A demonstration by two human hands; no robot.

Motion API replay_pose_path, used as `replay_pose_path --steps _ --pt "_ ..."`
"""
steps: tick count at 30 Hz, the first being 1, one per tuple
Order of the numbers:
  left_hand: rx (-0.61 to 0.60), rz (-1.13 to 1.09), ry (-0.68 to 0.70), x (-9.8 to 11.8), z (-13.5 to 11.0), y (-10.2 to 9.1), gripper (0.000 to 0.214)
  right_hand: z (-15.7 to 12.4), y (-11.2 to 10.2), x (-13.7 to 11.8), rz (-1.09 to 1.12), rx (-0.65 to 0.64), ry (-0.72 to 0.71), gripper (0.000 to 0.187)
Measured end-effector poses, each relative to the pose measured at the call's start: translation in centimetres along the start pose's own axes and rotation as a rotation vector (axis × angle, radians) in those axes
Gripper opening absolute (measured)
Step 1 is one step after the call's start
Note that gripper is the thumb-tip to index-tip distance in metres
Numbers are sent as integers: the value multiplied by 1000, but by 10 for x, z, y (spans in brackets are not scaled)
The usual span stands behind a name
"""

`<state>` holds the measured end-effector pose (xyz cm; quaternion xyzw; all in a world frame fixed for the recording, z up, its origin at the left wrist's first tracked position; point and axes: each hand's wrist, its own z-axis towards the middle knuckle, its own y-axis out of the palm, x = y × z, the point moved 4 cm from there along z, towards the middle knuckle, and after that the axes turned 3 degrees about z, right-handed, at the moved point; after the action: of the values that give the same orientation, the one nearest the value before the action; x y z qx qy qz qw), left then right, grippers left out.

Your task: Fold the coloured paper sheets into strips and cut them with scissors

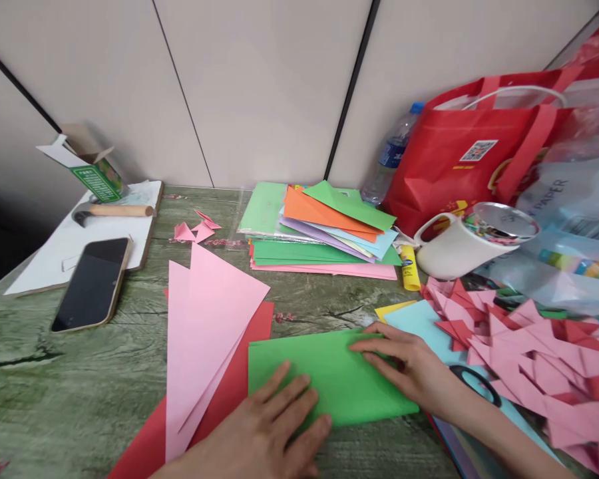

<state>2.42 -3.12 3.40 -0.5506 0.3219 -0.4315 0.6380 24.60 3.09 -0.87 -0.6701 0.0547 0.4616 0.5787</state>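
Note:
A green sheet of paper (334, 389), apparently folded, lies on the table in front of me. My left hand (274, 426) rests flat on its lower left part with the fingers spread. At the upper right of the sheet, my right hand (404, 362) has its fingers bent together on the top edge, gripping the paper there. Left of the green sheet are pink paper triangles (204, 319), overlapping red paper (239, 372). Under my right forearm, the dark handle of scissors (479, 382) shows on light blue paper (419, 326).
Stacked coloured paper (324, 253) lies at the back beside a glue stick (409, 268). Folded pink and red pieces (544, 366) are heaped at right, near a white mug (444, 249), a red bag (444, 159) and a bottle (392, 156). A phone (94, 283) and hammer (114, 211) lie left.

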Motion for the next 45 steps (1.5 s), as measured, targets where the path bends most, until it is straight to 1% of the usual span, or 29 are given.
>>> replay_pose_path --steps 2,5,8,12,20,23,28,31,36,45 --pt "-19 -106 -40 -7 2 4 31 0 1 0 -6 13 -12 25" --pt "-74 -202 -97 -16 1 10 39 -1 1 2 -7 6 -20 27" --pt "-124 -245 -105 -20 0 12 45 -2 1 3 -6 0 -24 28" --pt "-175 -244 -100 -23 -1 14 46 -2 1 4 -9 13 -18 29" --pt "-134 -258 -123 -24 -1 14 46 -2 2 7 -16 14 -26 32" --pt "-141 -265 -127 -24 -1 14 45 -2 2 9 -20 2 -22 32" --pt "-193 -271 -125 -25 -2 13 44 -2 1 8 -20 15 -12 32" --pt "-188 -269 -126 -26 -2 11 43 -1 1 7 -14 36 -13 33" --pt "-194 -249 -122 -26 -3 13 44 -1 1 5 -16 29 -4 33" --pt "-189 -221 -141 -28 -13 14 42 -2 2 7 -2 34 0 33"
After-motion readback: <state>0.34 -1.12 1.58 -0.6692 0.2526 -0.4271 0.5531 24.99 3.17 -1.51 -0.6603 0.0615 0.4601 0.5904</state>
